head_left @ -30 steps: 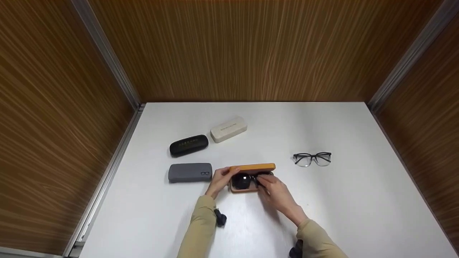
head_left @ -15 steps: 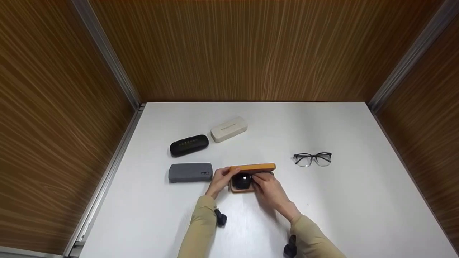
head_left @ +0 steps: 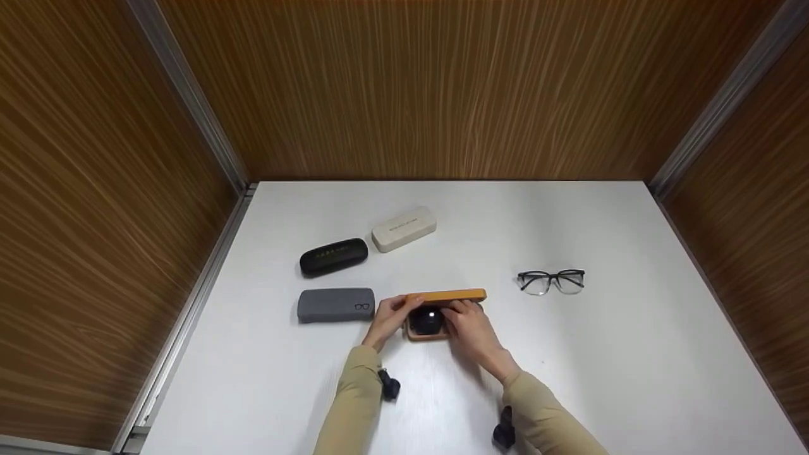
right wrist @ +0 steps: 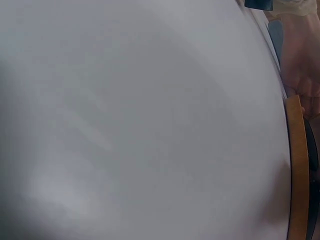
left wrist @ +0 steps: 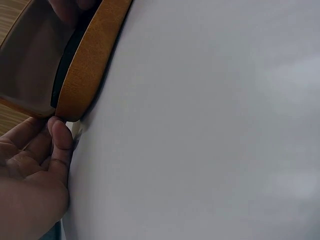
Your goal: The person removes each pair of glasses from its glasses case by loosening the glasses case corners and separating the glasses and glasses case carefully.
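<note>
An orange glasses case stands open on the white table, its lid raised at the back. My left hand grips the case's left end, thumb on the lid. Inside lie black sunglasses; one round dark lens shows and the other is behind my right hand. That hand reaches into the case with bent fingers, pinching the sunglasses near the bridge; its fingertips are partly hidden. In the left wrist view, the fingers hold the corner of the case. Only the front wall of the case shows in the right wrist view.
A grey glasses case lies just left of my left hand. Farther back are a black case and a cream case. Clear-rimmed eyeglasses rest on the table to the right. Wood-grain panels enclose the table.
My right hand has shifted left and slightly forward over the sunglasses, covering the right lens and bridge. The left hand and the case keep their place.
</note>
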Demonstrator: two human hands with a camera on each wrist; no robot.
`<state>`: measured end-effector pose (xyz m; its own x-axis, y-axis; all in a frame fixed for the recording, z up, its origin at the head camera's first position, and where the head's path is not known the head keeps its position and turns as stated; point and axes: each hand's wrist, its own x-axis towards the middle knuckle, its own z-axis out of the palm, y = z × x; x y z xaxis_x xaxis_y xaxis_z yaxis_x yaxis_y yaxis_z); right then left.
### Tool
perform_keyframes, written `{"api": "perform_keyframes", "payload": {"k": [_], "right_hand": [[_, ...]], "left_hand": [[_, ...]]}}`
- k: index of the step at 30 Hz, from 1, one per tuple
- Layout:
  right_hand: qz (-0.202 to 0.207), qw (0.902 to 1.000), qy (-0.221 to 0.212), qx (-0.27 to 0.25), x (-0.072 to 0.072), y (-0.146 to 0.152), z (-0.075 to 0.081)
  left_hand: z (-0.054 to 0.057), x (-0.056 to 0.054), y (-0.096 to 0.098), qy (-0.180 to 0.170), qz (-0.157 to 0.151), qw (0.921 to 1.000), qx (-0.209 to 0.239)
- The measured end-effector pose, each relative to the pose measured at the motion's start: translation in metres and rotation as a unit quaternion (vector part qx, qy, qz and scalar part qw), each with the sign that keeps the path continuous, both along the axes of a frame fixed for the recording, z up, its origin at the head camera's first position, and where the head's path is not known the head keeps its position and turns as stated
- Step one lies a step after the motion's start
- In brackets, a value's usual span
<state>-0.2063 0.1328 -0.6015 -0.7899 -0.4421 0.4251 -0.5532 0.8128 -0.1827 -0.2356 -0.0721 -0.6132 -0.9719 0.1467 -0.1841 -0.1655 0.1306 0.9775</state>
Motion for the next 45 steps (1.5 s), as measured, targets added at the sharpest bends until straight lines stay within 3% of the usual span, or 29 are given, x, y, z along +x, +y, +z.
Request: {"api": "perform_keyframes", "payload": {"k": [18,26,36,45], "right_hand": [[-0.045,0.9984,0.006,0.035,-0.005,-0.008,0.000],[-0.021,0.9970,0.072,0.020,-0.006,-0.005,-0.004],[0.012,0.9893,0.145,-0.010,-0.006,0.001,-0.008],[0.037,0.9817,0.176,-0.062,0.000,0.006,-0.007]], "left_hand": [[0.000,0.000,0.001,-0.008,0.005,0.9999,0.007],[-0.001,0.000,0.002,0.001,0.015,0.9998,0.011],[0.001,0.002,0.001,0.013,0.004,0.9999,0.009],[-0.001,0.001,0.002,0.012,0.008,0.9999,0.003]]}}
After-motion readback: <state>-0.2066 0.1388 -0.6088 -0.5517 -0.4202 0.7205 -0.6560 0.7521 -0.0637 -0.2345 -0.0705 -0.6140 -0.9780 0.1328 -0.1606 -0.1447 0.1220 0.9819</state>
